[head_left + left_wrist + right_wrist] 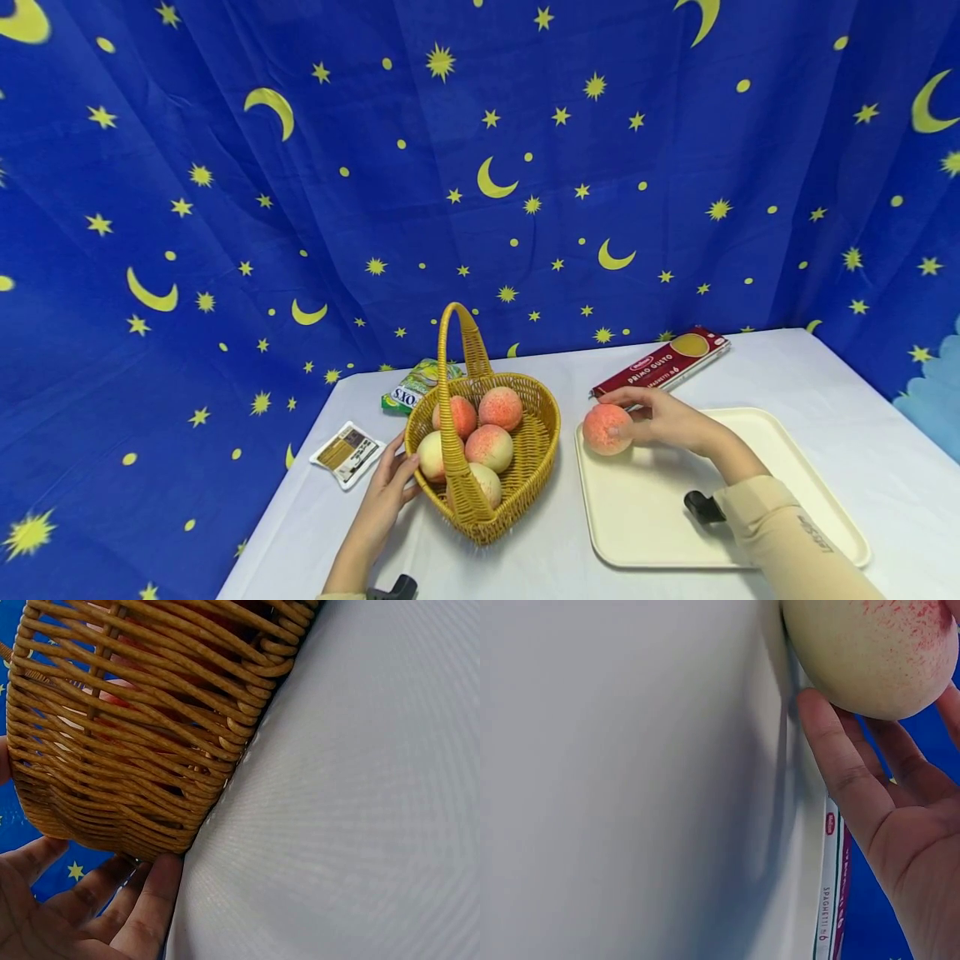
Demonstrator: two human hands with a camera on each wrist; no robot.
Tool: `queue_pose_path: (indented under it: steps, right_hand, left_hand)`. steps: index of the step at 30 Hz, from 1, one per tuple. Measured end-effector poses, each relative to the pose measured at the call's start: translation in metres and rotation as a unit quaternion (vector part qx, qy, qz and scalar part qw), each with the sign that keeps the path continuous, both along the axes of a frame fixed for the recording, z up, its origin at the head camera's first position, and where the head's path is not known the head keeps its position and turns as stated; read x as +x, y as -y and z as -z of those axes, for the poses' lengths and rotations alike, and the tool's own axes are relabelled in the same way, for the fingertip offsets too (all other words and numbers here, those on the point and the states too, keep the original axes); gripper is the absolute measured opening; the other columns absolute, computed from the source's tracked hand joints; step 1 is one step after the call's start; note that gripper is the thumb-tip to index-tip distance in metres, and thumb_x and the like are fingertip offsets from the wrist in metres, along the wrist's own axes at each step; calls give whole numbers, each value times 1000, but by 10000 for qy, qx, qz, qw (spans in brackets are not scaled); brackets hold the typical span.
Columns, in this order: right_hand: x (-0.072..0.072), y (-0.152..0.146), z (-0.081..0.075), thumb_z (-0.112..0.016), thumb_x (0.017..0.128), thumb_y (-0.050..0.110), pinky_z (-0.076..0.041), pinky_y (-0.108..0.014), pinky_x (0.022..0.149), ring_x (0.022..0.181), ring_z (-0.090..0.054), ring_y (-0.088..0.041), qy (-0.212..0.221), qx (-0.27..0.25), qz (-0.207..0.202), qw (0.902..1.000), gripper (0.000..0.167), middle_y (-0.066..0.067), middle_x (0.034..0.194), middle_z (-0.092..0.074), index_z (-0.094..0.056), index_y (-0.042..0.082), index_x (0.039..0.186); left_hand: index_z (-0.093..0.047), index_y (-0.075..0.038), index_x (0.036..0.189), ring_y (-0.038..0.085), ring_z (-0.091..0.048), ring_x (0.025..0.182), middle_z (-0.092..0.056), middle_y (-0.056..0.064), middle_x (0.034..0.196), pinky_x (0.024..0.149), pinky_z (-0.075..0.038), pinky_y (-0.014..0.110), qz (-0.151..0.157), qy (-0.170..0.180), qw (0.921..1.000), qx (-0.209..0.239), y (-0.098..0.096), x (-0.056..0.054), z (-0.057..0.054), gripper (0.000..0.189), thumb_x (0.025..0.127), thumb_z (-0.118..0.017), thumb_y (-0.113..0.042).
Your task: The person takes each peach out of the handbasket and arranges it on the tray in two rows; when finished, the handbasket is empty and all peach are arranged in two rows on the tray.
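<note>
A heart-shaped wicker basket with a tall handle stands on the table, holding several pink-and-cream peaches. My left hand holds its left side, the thumb at the rim; in the left wrist view the fingertips meet the woven wall low down, close to the tabletop. Over the far left corner of a cream tray, my right hand grips another peach between thumb and fingers. The right wrist view shows that peach's pale side against the fingers, partly cut off by the frame.
A red spaghetti box lies behind the tray. Left of the basket is a small flat packet with a brown label. A green snack bag lies behind the basket. A blue star-patterned curtain hangs along the table's back edge.
</note>
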State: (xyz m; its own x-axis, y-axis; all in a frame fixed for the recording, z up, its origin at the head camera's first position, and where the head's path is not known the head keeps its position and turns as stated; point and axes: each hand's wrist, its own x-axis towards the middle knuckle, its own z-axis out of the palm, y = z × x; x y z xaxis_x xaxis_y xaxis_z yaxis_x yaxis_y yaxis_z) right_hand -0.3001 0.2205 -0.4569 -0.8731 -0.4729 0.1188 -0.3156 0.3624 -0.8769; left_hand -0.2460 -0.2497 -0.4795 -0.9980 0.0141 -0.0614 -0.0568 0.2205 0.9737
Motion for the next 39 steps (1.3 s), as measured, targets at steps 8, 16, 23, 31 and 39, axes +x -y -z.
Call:
queue_pose_path:
  steps: [8,16,23,31,39]
  right_hand:
    - [0,-3,2,-74,103,22,-65,-29,91,111,-71,-23,620,-366,-90,9974,47,-28,143,-62,-62,1,143]
    - [-1,-4,2,-72,105,26,-66,-34,87,112,-67,-24,779,-378,50,9962,39,-22,136,-64,-65,3,136]
    - [0,-8,3,-71,105,22,-67,-37,91,112,-67,-21,1423,-727,-118,9871,50,-18,134,-63,-56,-3,145]
    - [1,-10,4,-67,108,24,-67,-42,96,111,-69,-22,1818,-797,-349,9795,56,-15,130,-64,-48,-5,152]
    - [-3,-5,7,-66,109,26,-67,-39,94,112,-68,-22,1595,-686,-228,9845,54,-18,133,-64,-51,-5,151]
  left_hand:
    - [-22,-13,172,46,-53,145,-38,32,166,111,-59,50,19,-64,10000,16,-1,1,0,71,114,-52,-42]
    - [-22,-13,172,46,-53,145,-39,32,166,110,-60,49,-22,-26,10000,-19,-1,1,-2,72,114,-52,-44]
    - [-22,-13,171,48,-51,147,-37,32,167,111,-60,49,-11,-72,10000,-47,-1,2,-1,70,114,-51,-41]
    - [-22,-12,171,48,-50,148,-36,32,168,111,-60,49,-10,-64,10000,-39,-1,1,-1,70,114,-52,-41]
    - [-23,-11,171,47,-51,147,-36,32,168,111,-60,49,-19,-61,10000,-48,-1,1,-2,70,114,-51,-40]
